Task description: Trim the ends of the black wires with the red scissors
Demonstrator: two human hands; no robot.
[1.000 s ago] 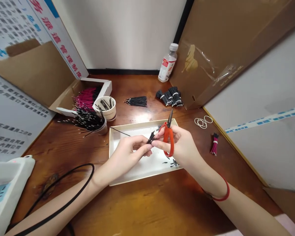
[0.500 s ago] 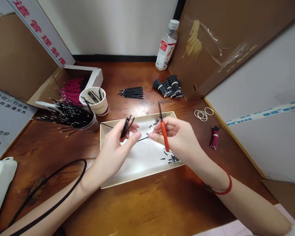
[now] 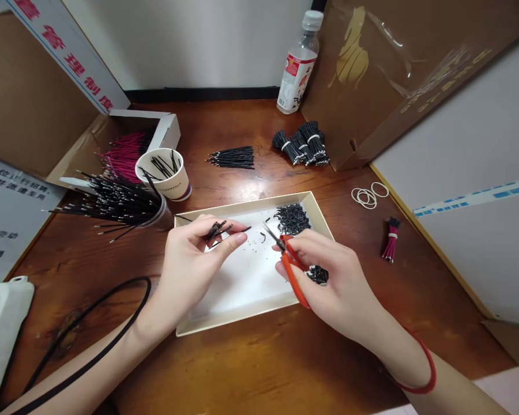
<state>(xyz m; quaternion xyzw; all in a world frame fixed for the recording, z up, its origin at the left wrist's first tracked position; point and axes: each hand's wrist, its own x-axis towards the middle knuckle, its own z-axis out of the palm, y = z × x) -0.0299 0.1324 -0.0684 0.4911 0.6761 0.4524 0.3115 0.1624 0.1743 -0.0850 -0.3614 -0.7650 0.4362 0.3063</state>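
Over the left part of a shallow box lid (image 3: 207, 327), my left hand (image 3: 194, 259) is closed on several short black wires (image 3: 216, 230). One of them sticks out between thumb and forefinger, pointing right. My right hand (image 3: 333, 276) is wrapped round red-handled cutting pliers (image 3: 292, 268), whose dark tips point up and left, a short gap from that wire's end. Beneath the tips, small black clippings (image 3: 263, 237) lie on the white bottom of the lid. A heap of cut black pieces (image 3: 293, 219) fills its far right corner, and another pile is partly hidden by my right hand.
At the left stand a paper cup (image 3: 166, 178) with black wires, a full cup of black wires (image 3: 116, 199) and a box of pink wires (image 3: 123, 153). Farther back lie loose wires (image 3: 232, 157), banded bundles (image 3: 309, 141) and a bottle (image 3: 298, 69). Rubber bands (image 3: 365, 197) and a pink bundle (image 3: 390, 239) lie right.
My right hand has drawn back to the right and now grips the pliers by both handles, tips turned left. My left hand now holds one wire out between thumb and forefinger.
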